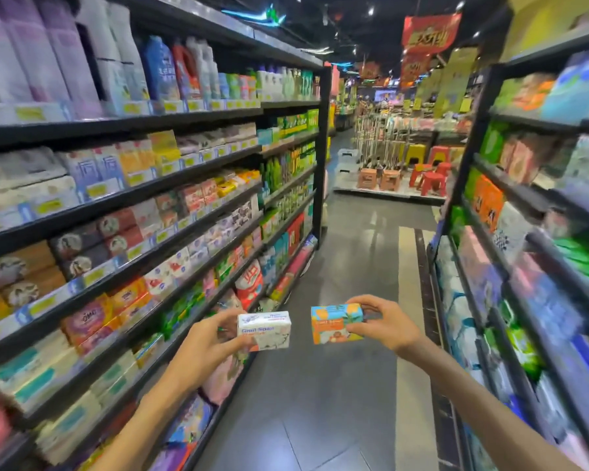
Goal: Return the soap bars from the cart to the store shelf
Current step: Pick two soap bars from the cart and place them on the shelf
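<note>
A: We start with the biggest thing, the left shelf unit [123, 185]: dark tiers packed with boxed soaps, tissue packs and detergent bottles, yellow price tags along the edges. Can we read any of it?

B: Hardly. On a pink box [85, 317] low on that unit we make out "OMO"; the rest is blurred. Across the aisle from it we see the right shelf unit [524, 232], its packs smeared. Past its far end hang red banners [429, 28] whose writing we cannot read.

A: And the soap?

B: Just off the front of the left shelf unit, over the grey floor [337, 385], we hold two bars. Our left hand [208, 341] grips the white soap box [264, 329], fingers curled round its end; blue letters read "Goat Soap".

A: Farther from that unit, our right hand [385, 322] pinches the orange and blue soap box [335, 322] between thumb and fingers; its print is too small to read. The boxes sit side by side, not touching.
</note>
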